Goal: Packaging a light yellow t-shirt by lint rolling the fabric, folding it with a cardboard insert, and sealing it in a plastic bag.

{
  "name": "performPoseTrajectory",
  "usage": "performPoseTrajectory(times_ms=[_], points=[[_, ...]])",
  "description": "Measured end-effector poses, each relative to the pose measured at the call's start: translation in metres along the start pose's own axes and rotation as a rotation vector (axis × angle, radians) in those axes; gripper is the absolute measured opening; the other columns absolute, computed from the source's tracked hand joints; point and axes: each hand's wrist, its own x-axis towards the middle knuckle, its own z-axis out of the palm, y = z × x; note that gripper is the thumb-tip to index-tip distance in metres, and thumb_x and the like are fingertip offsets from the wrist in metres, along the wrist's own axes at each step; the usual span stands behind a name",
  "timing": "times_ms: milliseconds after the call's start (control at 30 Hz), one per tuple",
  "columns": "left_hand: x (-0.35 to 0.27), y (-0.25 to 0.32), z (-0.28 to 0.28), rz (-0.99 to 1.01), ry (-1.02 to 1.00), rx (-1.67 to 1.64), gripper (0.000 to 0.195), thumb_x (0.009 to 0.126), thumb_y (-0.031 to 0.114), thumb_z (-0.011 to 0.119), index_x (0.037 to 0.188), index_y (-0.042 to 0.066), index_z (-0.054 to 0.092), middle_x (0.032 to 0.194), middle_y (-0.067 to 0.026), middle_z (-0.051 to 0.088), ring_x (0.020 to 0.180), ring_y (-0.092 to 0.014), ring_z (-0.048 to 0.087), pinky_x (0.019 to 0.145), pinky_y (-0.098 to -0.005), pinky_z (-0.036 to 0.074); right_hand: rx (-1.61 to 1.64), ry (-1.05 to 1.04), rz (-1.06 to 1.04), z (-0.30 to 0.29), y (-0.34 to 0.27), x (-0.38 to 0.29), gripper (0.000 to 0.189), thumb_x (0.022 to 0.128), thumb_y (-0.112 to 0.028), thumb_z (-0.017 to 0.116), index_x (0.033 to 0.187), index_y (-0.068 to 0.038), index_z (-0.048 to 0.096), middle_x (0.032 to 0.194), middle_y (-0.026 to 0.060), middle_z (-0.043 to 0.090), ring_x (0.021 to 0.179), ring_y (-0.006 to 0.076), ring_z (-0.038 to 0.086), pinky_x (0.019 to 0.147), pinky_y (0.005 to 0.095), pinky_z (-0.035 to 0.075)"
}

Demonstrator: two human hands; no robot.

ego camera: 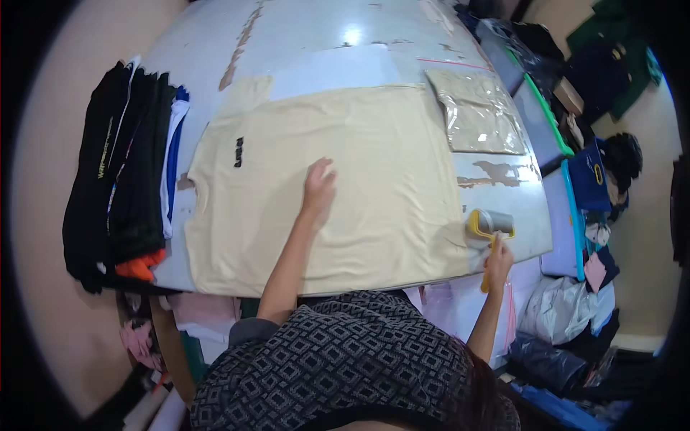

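Note:
A cream T-shirt (366, 199) lies spread out on the table, its neckline to the left and a small dark print near the chest. Over the middle of the shirt is my left hand (320, 186), fingers apart, holding nothing; whether it touches the cloth I cannot tell. My right hand (499, 258) grips the yellow handle of a lint roller (497, 222) at the table's right front edge, just beside the shirt's hem. A folded beige garment in a clear plastic bag (480, 116) rests beyond the roller, right of the shirt.
Folded dark garments (129, 156) are stacked along the left side of the table (302, 32), whose white surface is peeling. A white sheet (334, 70) lies past the shirt. Lidded plastic bins (558, 215) and plastic bags (560, 310) crowd the right side.

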Motion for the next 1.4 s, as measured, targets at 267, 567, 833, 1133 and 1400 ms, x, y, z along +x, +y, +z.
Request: performPoseTrajectory(times_ms=[267, 567, 833, 1133, 1400], points=[[-0.114, -0.013, -0.233, 0.052, 0.937, 0.664, 0.032, 0.075, 0.017, 0.059, 0.104, 0.007, 0.051, 0.102, -0.0123, 0.051, 0.094, -0.027, 0.048, 0.082, -0.0363, 0.038, -0.243, 0.229, -0.213, 0.008, 0.006, 0.095, 0.050, 0.078, -0.048, 0.053, 0.072, 0.002, 0.051, 0.060, 0.0077, 0.047, 0.060, 0.0190, 0.050, 0.055, 0.0351, 0.042], [-0.260, -0.031, -0.298, -0.250, 0.981, 0.362, 0.042, 0.078, 0.021, 0.060, 0.113, 0.003, 0.044, 0.100, -0.0127, 0.050, 0.095, -0.020, 0.048, 0.083, -0.0292, 0.038, -0.706, 0.185, -0.639, 0.062, -0.001, 0.062, 0.047, 0.077, -0.036, 0.057, 0.095, 0.005, 0.045, 0.090, 0.0201, 0.048, 0.086, 0.0349, 0.047, 0.076, 0.0419, 0.038], [-0.248, -0.013, -0.319, -0.551, 0.588, 0.162, 0.032, 0.076, 0.036, 0.062, 0.074, 0.006, 0.050, 0.061, 0.0003, 0.050, 0.050, -0.008, 0.045, 0.045, -0.0220, 0.036, -0.518, -0.524, -0.092, 0.049, 0.005, 0.024, 0.049, 0.073, -0.040, 0.057, 0.085, 0.008, 0.058, 0.071, 0.0171, 0.060, 0.068, 0.0230, 0.060, 0.062, 0.0331, 0.045], [-0.208, 0.070, -0.342, -0.219, 0.405, -0.130, 0.029, 0.085, 0.021, 0.052, 0.107, 0.002, 0.052, 0.101, -0.0034, 0.054, 0.094, -0.011, 0.049, 0.083, -0.0240, 0.036, -0.065, -0.549, -0.355, 0.025, -0.047, 0.005, 0.041, 0.087, -0.035, 0.045, 0.103, 0.002, 0.055, 0.094, 0.0037, 0.056, 0.087, 0.0107, 0.049, 0.076, 0.0251, 0.039], [-0.203, 0.193, -0.347, 0.501, 0.758, -0.656, 0.045, 0.085, 0.037, 0.048, 0.112, 0.001, 0.047, 0.111, -0.0121, 0.050, 0.103, -0.024, 0.047, 0.090, -0.0393, 0.035, 0.664, 0.025, -0.473, -0.031, -0.082, -0.028, 0.045, 0.084, -0.013, 0.047, 0.126, -0.004, 0.033, 0.119, 0.0145, 0.043, 0.110, 0.0262, 0.042, 0.093, 0.0358, 0.034]])
